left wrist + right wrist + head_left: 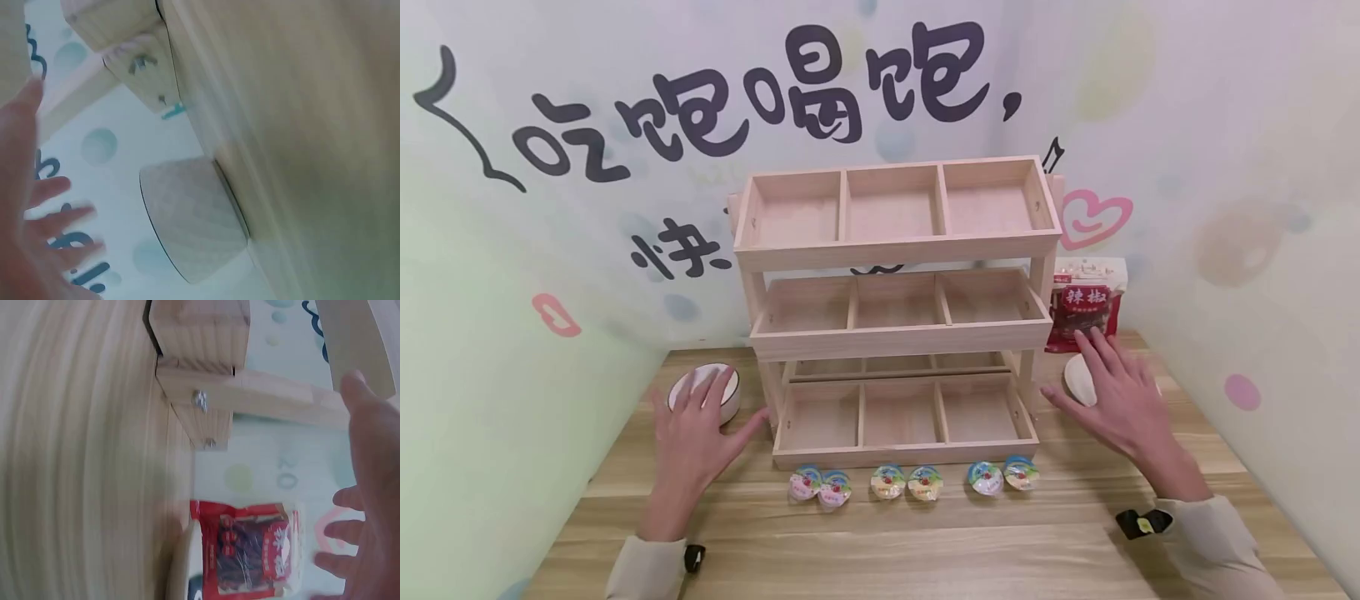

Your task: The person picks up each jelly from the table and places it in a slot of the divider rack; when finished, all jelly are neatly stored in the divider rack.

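Pale-wood tiered rack; dark-rimmed white bowl sat at its eight o'clock, round white dish at four. Left hand, right hand hung splayed, empty; careless low sweep risked toppling either.

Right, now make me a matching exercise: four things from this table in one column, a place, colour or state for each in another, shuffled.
1. Small lidded cups
2. Wooden rack
3. Packet
4. Dark-rimmed bowl

A. Red and white, beyond the right hand
B. Partly hidden by the left hand in the head view
C. Lined up in front of the rack
D. Divided into compartments

Pairs: 1-C, 2-D, 3-A, 4-B
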The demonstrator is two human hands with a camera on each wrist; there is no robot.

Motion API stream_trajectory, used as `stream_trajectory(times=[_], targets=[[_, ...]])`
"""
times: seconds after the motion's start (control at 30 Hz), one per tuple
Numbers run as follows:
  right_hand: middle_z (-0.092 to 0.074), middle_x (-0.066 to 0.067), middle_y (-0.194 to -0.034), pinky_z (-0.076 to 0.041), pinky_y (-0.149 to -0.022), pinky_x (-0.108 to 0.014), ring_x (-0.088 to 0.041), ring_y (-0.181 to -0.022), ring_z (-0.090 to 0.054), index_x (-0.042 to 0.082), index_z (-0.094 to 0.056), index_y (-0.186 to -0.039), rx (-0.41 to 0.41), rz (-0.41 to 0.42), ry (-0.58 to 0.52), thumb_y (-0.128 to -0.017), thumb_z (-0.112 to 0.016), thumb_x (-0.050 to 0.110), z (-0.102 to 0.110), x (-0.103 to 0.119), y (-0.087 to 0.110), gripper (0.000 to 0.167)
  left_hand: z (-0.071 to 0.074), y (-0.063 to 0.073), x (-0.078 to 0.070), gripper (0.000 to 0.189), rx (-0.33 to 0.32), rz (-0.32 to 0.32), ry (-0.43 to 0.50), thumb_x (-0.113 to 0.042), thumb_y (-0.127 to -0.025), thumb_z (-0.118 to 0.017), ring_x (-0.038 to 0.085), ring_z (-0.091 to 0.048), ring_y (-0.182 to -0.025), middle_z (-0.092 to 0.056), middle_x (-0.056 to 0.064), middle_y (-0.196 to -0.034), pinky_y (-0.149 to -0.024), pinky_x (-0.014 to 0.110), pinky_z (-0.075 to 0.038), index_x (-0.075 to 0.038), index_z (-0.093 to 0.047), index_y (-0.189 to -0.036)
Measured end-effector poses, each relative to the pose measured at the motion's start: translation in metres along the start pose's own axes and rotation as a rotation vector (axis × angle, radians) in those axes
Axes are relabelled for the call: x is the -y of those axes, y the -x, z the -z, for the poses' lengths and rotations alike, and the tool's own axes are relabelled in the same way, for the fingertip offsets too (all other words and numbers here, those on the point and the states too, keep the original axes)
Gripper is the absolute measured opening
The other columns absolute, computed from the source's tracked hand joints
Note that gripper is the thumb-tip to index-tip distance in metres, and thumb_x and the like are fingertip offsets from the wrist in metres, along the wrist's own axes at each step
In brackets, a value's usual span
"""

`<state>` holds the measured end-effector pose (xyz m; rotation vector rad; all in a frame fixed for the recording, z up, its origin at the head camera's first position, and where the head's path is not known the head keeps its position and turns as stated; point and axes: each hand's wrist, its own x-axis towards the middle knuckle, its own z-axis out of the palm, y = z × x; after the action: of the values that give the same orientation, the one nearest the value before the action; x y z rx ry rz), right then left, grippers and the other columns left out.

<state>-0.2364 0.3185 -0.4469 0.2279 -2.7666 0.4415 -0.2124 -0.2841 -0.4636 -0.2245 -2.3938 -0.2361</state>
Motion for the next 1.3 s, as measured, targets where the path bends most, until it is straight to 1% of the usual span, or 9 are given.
stream_trajectory(times=[0.07,0.13,0.27,0.47,0.63,0.77,1.03,1.2,1.3], targets=[[-0.035,-0.025,-0.173,-0.035,-0.114,-0.082,-0.056,-0.153,-0.04,0.019,-0.024,-0.174,0.022,0.014,-0.06,-0.1,-0.065,0.067,-0.002,0.005,-0.001,0.097,0.002,0.0,-0.007,0.084,-0.144,-0.09,0.054,-0.081,-0.099,-0.049,0.046,-0.07,-0.118,-0.078,0.022,-0.121,-0.118,0.08,-0.034,-0.006,-0.072,-0.129],[-0.042,-0.027,-0.168,-0.049,-0.104,-0.078,-0.057,-0.14,-0.054,0.017,-0.027,-0.173,0.054,0.029,-0.148,-0.104,-0.063,0.061,-0.008,0.009,-0.004,0.089,0.003,-0.002,-0.018,0.074,-0.239,-0.163,0.106,-0.072,-0.103,-0.052,0.041,-0.075,-0.102,-0.081,0.018,-0.106,-0.111,0.07,-0.047,-0.003,-0.075,-0.115],[-0.053,-0.027,-0.159,-0.064,-0.092,-0.061,-0.048,-0.122,-0.071,0.013,-0.033,-0.169,0.138,0.049,-0.341,-0.108,-0.064,0.049,-0.025,0.012,-0.009,0.078,0.003,-0.005,-0.048,0.052,-0.256,-0.245,0.229,-0.054,-0.104,-0.063,0.034,-0.075,-0.092,-0.081,0.012,-0.099,-0.093,0.054,-0.059,-0.004,-0.078,-0.107],[-0.067,-0.03,-0.139,-0.069,-0.077,-0.042,-0.04,-0.107,-0.078,0.003,-0.044,-0.16,0.231,0.031,-0.441,-0.105,-0.073,0.037,-0.049,0.008,-0.012,0.07,-0.005,-0.005,-0.105,0.026,-0.083,-0.338,0.392,-0.03,-0.095,-0.079,0.023,-0.076,-0.098,-0.081,0.005,-0.104,-0.088,0.041,-0.064,-0.009,-0.078,-0.11],[-0.075,-0.028,-0.124,-0.069,-0.075,-0.043,-0.037,-0.101,-0.08,-0.002,-0.057,-0.148,0.233,-0.018,-0.43,-0.101,-0.077,0.037,-0.055,0.006,-0.011,0.064,-0.011,-0.007,-0.151,0.021,0.03,-0.427,0.531,-0.02,-0.093,-0.083,0.016,-0.077,-0.098,-0.081,0.002,-0.105,-0.089,0.027,-0.064,-0.009,-0.079,-0.11],[-0.078,-0.025,-0.118,-0.069,-0.079,-0.046,-0.037,-0.102,-0.08,-0.001,-0.064,-0.139,0.215,-0.05,-0.425,-0.099,-0.08,0.042,-0.056,0.007,-0.012,0.061,-0.015,-0.007,-0.184,0.019,0.129,-0.454,0.577,-0.02,-0.097,-0.081,0.013,-0.077,-0.101,-0.082,0.0,-0.107,-0.094,0.021,-0.062,-0.01,-0.078,-0.113],[-0.08,-0.015,-0.11,-0.063,-0.082,-0.035,-0.025,-0.099,-0.074,0.006,-0.073,-0.114,0.243,-0.144,-0.431,-0.097,-0.079,0.053,-0.057,0.009,-0.011,0.051,-0.022,-0.003,-0.237,0.025,0.351,-0.514,0.533,-0.031,-0.102,-0.077,0.01,-0.075,-0.112,-0.081,-0.004,-0.119,-0.102,0.023,-0.06,-0.018,-0.078,-0.123],[-0.079,-0.014,-0.109,-0.059,-0.079,-0.027,-0.024,-0.098,-0.072,0.006,-0.073,-0.111,0.245,-0.169,-0.446,-0.097,-0.079,0.052,-0.058,0.011,-0.009,0.048,-0.026,-0.011,-0.255,0.027,0.438,-0.602,0.475,-0.038,-0.104,-0.075,0.006,-0.075,-0.11,-0.081,-0.009,-0.118,-0.099,0.019,-0.059,-0.021,-0.081,-0.123],[-0.079,-0.013,-0.109,-0.057,-0.077,-0.025,-0.023,-0.097,-0.07,0.006,-0.072,-0.112,0.247,-0.184,-0.45,-0.097,-0.079,0.053,-0.059,0.011,-0.007,0.05,-0.029,-0.013,-0.266,0.033,0.507,-0.609,0.425,-0.044,-0.104,-0.073,0.005,-0.074,-0.111,-0.08,-0.009,-0.12,-0.097,0.02,-0.059,-0.022,-0.078,-0.129]])
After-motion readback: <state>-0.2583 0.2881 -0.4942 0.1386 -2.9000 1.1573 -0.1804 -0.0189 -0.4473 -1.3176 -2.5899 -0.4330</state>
